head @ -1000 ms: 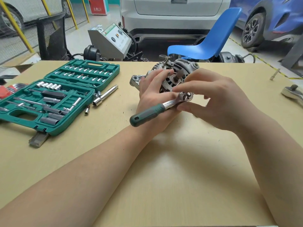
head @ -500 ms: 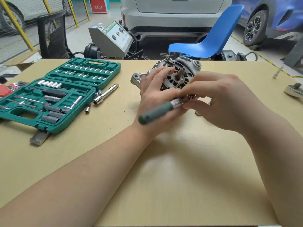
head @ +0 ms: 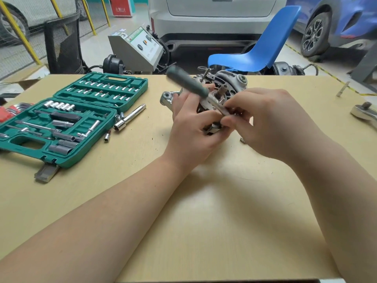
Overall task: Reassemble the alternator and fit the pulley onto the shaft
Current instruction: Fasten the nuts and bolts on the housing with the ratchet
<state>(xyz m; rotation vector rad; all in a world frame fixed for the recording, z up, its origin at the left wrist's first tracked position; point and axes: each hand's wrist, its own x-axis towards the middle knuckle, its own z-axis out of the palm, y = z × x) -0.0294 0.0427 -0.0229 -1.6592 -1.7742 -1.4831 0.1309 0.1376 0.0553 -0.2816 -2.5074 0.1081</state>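
The silver alternator (head: 230, 82) stands on the wooden table (head: 204, 201), its bare shaft (head: 222, 89) pointing toward me. My left hand (head: 193, 123) grips the alternator's near left side. My right hand (head: 271, 121) pinches the metal head end of a green-handled ratchet (head: 188, 83) low on the alternator's front. The ratchet handle, blurred, slants up and to the left over my left fingers. The ratchet head and whatever it sits on are hidden between my fingers. No pulley is visible.
An open green socket set (head: 77, 113) lies at the left, with an extension bar (head: 130, 117) and loose sockets (head: 106, 136) beside it. A second ratchet (head: 365, 113) lies at the right table edge, a small bit (head: 343, 88) behind it. A blue chair (head: 255, 50) stands beyond the table.
The ratchet handle has swung from pointing down-left, near my left wrist, up and over to point up-left above the alternator. My hands stay on the alternator's front.
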